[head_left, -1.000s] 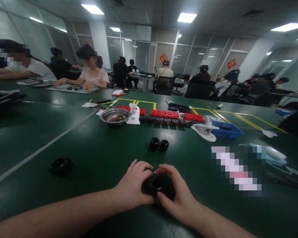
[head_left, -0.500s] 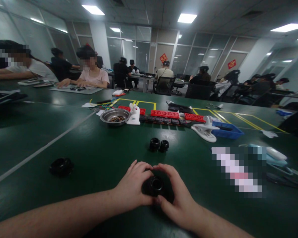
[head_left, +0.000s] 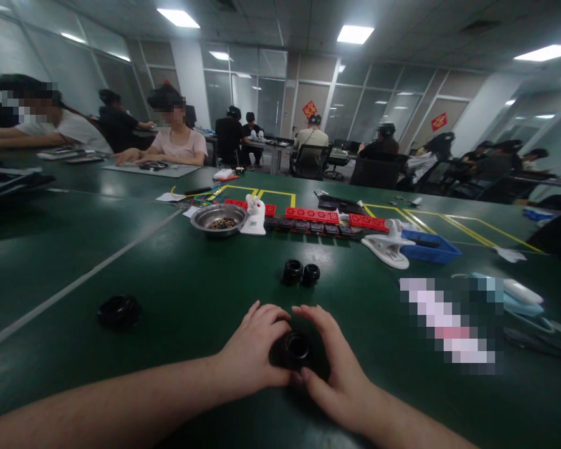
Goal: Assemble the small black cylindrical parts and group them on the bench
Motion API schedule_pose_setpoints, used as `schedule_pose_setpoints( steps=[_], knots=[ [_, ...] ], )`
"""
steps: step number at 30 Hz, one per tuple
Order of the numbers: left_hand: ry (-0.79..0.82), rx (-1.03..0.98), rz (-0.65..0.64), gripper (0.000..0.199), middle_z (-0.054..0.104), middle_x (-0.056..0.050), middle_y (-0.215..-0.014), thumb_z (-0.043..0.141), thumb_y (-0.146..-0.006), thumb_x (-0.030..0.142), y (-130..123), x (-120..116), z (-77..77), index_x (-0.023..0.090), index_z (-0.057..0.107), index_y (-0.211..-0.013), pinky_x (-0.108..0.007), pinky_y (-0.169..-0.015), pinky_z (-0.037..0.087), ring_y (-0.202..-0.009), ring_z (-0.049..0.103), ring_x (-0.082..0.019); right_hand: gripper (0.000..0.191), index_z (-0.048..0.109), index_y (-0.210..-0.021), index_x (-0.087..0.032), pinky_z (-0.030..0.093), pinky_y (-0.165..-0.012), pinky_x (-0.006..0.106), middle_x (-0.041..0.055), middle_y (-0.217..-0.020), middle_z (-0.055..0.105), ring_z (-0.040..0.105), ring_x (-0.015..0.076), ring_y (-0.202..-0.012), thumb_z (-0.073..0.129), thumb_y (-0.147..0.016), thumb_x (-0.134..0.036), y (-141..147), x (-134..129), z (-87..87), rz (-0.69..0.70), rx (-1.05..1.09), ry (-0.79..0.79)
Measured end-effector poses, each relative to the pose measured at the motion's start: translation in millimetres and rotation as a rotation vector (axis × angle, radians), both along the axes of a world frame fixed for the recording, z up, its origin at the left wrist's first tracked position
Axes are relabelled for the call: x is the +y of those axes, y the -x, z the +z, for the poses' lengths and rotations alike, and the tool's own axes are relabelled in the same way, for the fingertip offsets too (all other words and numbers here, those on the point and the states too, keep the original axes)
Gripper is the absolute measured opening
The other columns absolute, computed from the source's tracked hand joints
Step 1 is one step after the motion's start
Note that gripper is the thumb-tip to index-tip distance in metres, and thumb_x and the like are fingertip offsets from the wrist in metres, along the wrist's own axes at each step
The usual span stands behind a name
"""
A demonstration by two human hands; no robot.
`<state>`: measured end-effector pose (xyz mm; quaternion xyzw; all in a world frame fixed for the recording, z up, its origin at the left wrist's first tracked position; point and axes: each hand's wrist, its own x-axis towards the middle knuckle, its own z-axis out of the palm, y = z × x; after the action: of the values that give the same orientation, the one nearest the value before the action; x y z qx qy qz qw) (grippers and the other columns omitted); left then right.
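Note:
A glossy black ring-shaped part (head_left: pixel 297 348) stands near the front of the green table with its round hole facing up. My left hand (head_left: pixel 257 346) is closed on its left side, thumb in front and fingers behind. My right hand (head_left: pixel 339 368) curves around the right side, fingers and thumb apart, with a dark gap between palm and part. Its thumb tip is close to the left thumb. Beyond the hands stand two smaller black rings side by side, a left one (head_left: pixel 292 272) and a right one (head_left: pixel 311 274). Another black ring part (head_left: pixel 118 312) lies off to the left.
Farther back are a metal bowl (head_left: pixel 201 224) of small pieces, a white clamp stand (head_left: pixel 256 218), a row of red strips (head_left: pixel 312 216), a white clip (head_left: pixel 388 249) and a blue tray (head_left: pixel 449 252). A light-blue object (head_left: pixel 523 302) lies at right. Other people sit around the room.
My right fingers have drawn slightly away from the left fingertips, widening the gap behind the black part. The whole view has shifted a little; the other parts stay in place.

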<state>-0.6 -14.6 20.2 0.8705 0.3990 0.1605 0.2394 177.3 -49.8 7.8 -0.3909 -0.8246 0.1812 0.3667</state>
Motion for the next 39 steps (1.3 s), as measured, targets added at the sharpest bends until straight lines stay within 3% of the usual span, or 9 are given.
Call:
schedule_pose_setpoints(
  steps=[6,10,14,17,22,28,31,35,39],
  knots=[
    [0.004,0.006,-0.012,0.042,0.051,-0.004,-0.109,0.070,-0.055,0.036,0.8,1.6,-4.3,0.022,0.057,-0.092,-0.052,-0.102,0.016,-0.108,0.042,-0.026,0.070,0.026,-0.124,-0.019,0.034,-0.093,0.050,0.0135,-0.120,0.041,0.041,0.0306,-0.112,0.064,-0.066,-0.032,5.7,2.4,-5.8,-0.116,-0.043,0.032],
    [-0.002,0.005,-0.010,0.041,0.052,-0.005,-0.108,0.069,-0.056,0.034,0.7,1.6,-3.2,0.021,0.057,-0.094,-0.052,-0.102,0.016,-0.107,0.043,-0.026,0.058,0.031,-0.119,-0.021,0.043,-0.085,0.042,0.0093,-0.107,0.049,0.050,0.0244,-0.098,0.059,-0.068,-0.022,4.7,1.8,-4.3,-0.100,0.027,0.061],
    [0.002,-0.003,-0.005,0.043,0.052,-0.004,-0.109,0.069,-0.056,0.037,0.9,1.0,-0.9,0.022,0.057,-0.095,-0.053,-0.101,0.016,-0.108,0.042,-0.026,0.059,0.026,-0.124,-0.022,0.038,-0.091,0.043,0.0096,-0.116,0.045,0.045,0.0246,-0.108,0.048,-0.070,-0.015,0.5,0.9,-0.3,0.031,0.071,0.044],
    [-0.008,0.005,-0.012,0.042,0.051,-0.005,-0.110,0.069,-0.056,0.038,1.2,1.8,-3.1,0.022,0.057,-0.093,-0.052,-0.102,0.016,-0.109,0.042,-0.026,0.062,0.026,-0.125,-0.020,0.035,-0.094,0.045,0.0113,-0.121,0.041,0.039,0.0275,-0.114,0.054,-0.070,-0.022,1.5,2.0,-1.8,-0.025,0.044,0.035],
    [-0.023,0.014,-0.024,0.044,0.052,-0.004,-0.109,0.070,-0.055,0.036,1.1,4.2,-9.9,0.022,0.057,-0.094,-0.053,-0.101,0.016,-0.108,0.042,-0.026,0.063,0.032,-0.119,-0.020,0.040,-0.088,0.044,0.0111,-0.111,0.047,0.048,0.0268,-0.103,0.064,-0.065,-0.028,6.4,3.9,-5.9,-0.132,0.002,0.061],
    [-0.019,0.000,-0.023,0.050,0.052,-0.004,-0.110,0.070,-0.055,0.040,1.2,3.9,-9.1,0.023,0.056,-0.099,-0.053,-0.101,0.017,-0.109,0.041,-0.027,0.063,0.022,-0.127,-0.023,0.037,-0.093,0.044,0.0100,-0.121,0.044,0.044,0.0254,-0.112,0.049,-0.070,-0.017,0.0,1.0,-1.6,0.038,0.069,0.068],
    [-0.015,0.005,-0.022,0.044,0.051,-0.004,-0.112,0.069,-0.056,0.042,1.7,4.0,-8.4,0.022,0.058,-0.095,-0.053,-0.102,0.015,-0.110,0.041,-0.027,0.068,0.019,-0.130,-0.022,0.034,-0.095,0.046,0.0114,-0.127,0.038,0.038,0.0281,-0.117,0.054,-0.071,-0.024,0.1,1.5,-2.5,0.007,0.044,0.066],
    [-0.005,0.022,-0.028,0.044,0.052,-0.004,-0.111,0.070,-0.055,0.037,1.3,3.9,-7.2,0.023,0.057,-0.094,-0.052,-0.102,0.016,-0.109,0.041,-0.026,0.069,0.028,-0.122,-0.020,0.039,-0.090,0.045,0.0123,-0.117,0.044,0.045,0.0280,-0.108,0.065,-0.066,-0.031,5.0,3.7,-5.3,-0.087,0.008,0.054],
    [-0.004,0.009,-0.019,0.043,0.053,-0.004,-0.109,0.069,-0.058,0.034,0.6,1.4,-1.9,0.022,0.057,-0.098,-0.052,-0.101,0.017,-0.108,0.042,-0.025,0.058,0.031,-0.119,-0.022,0.042,-0.086,0.042,0.0087,-0.106,0.050,0.051,0.0235,-0.099,0.059,-0.068,-0.022,4.7,3.4,-4.2,-0.091,0.034,0.078]
  ],
)
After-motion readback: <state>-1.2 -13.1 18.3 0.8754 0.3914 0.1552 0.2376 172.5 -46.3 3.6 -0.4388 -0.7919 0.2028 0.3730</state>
